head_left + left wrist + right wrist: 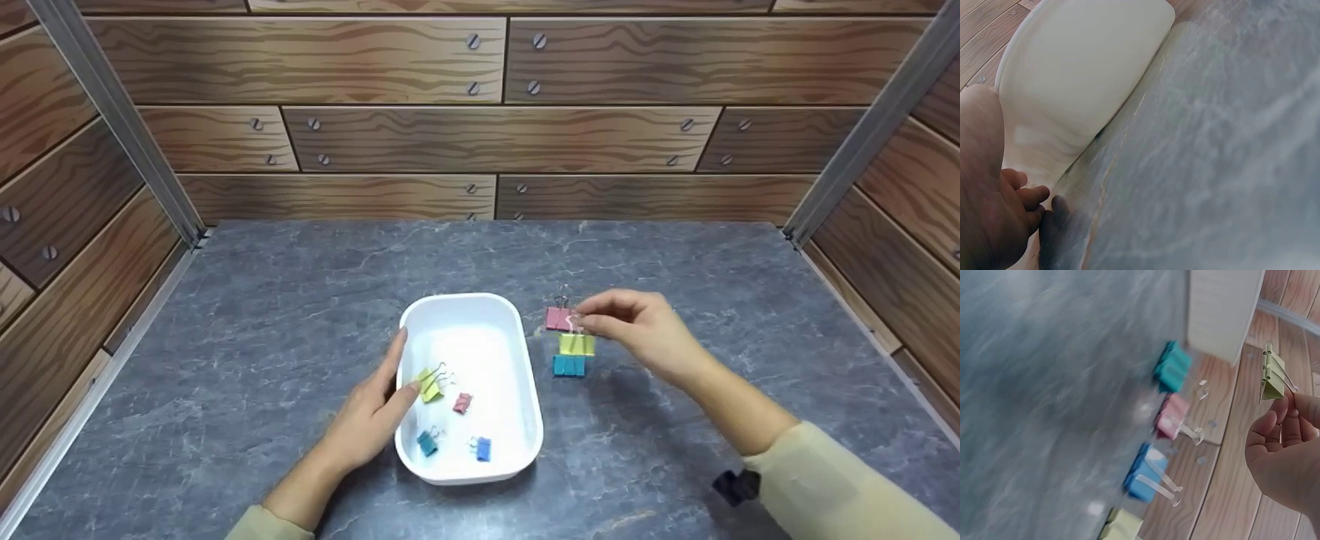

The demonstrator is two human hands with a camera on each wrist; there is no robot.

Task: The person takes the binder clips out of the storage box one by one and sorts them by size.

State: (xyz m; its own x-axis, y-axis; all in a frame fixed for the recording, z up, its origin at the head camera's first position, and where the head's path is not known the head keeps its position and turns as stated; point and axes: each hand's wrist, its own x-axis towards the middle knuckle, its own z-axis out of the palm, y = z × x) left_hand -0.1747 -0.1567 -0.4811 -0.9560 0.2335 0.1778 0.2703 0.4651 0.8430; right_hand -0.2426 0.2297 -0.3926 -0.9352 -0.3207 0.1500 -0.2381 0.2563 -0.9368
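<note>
My left hand (367, 420) holds the left wall of a white plastic tray (527, 360), thumb over the rim and fingers along the outside. In the left wrist view its fingers (1033, 197) curl beside the tray's outer wall. To the right of the tray, my right hand (637, 330) pinches a yellow binder clip (577, 345) by its wire handles, lifted above the table. A pink binder clip (557, 318) and a teal binder clip (568, 366) are close by. The right wrist view also shows a blue binder clip (1145, 473) and another yellow one (1121, 526).
Inside the tray lie a yellow clip (430, 385), a small pink clip (463, 403), a small teal clip (427, 442) and a small blue clip (484, 449). Wood-patterned walls (375, 135) surround the grey marbled table (262, 315). A black piece (736, 487) is at the right sleeve.
</note>
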